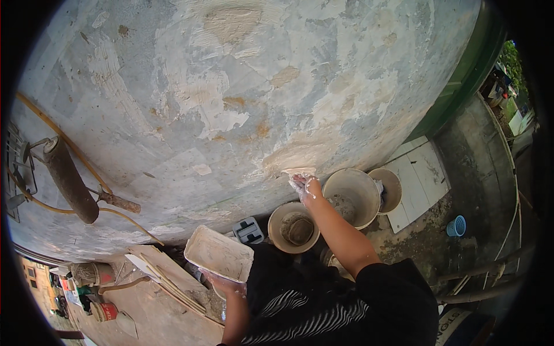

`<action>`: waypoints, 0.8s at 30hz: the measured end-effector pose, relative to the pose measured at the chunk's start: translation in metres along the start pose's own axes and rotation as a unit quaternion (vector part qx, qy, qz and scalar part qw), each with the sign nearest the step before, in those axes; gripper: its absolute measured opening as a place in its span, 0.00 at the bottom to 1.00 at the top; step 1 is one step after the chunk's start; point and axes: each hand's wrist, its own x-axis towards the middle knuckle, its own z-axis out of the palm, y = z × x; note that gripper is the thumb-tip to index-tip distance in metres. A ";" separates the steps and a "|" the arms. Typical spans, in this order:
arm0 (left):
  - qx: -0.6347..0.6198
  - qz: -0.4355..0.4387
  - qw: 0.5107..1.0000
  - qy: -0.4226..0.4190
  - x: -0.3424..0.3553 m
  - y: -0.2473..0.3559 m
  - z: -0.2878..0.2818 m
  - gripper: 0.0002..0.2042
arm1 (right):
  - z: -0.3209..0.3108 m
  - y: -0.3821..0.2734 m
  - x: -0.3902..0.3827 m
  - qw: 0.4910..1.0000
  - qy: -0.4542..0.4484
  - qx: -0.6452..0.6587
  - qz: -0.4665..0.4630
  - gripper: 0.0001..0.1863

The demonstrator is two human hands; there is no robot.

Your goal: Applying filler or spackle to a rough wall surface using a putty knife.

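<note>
My left hand (222,284) holds a pale rectangular tub (219,254) from below. The tub's inside is smeared with plaster, and part of the hand is hidden under it. My right hand (304,187), spotted with white plaster, is closed at the wall (190,75). In it is a flat scraper (300,171), mostly covered by fingers and plaster, its pale edge against the surface. Around that edge spreads a damp-looking beige plaster patch (306,151). Lighter and rougher patches cover much of the grey wall.
Below my right arm stand a round bucket (276,226), a larger bucket (333,183) and a smaller one (393,180). White boards (420,180) lie beyond them. A blue basket (456,226) is at right. A paint roller (70,180) and a yellow hose (60,135) are at left.
</note>
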 end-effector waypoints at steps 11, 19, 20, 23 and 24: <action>-0.039 -0.011 0.999 0.021 -0.002 -0.005 -0.001 0.33 | -0.005 0.017 0.020 0.997 0.061 -0.021 0.044 0.12; 0.034 0.015 0.999 -0.005 -0.002 -0.005 -0.020 0.33 | -0.015 -0.008 0.007 0.997 0.074 0.019 0.010 0.14; 0.043 0.018 0.999 -0.006 -0.002 -0.005 -0.022 0.33 | -0.020 -0.004 0.004 0.996 0.090 0.017 0.012 0.14; 0.075 0.033 0.997 -0.011 -0.002 -0.005 -0.028 0.33 | -0.026 0.015 0.012 0.991 0.118 -0.024 0.055 0.13; 0.077 0.035 0.996 -0.016 -0.001 -0.005 -0.029 0.33 | -0.026 0.019 0.017 0.991 0.110 -0.044 0.067 0.13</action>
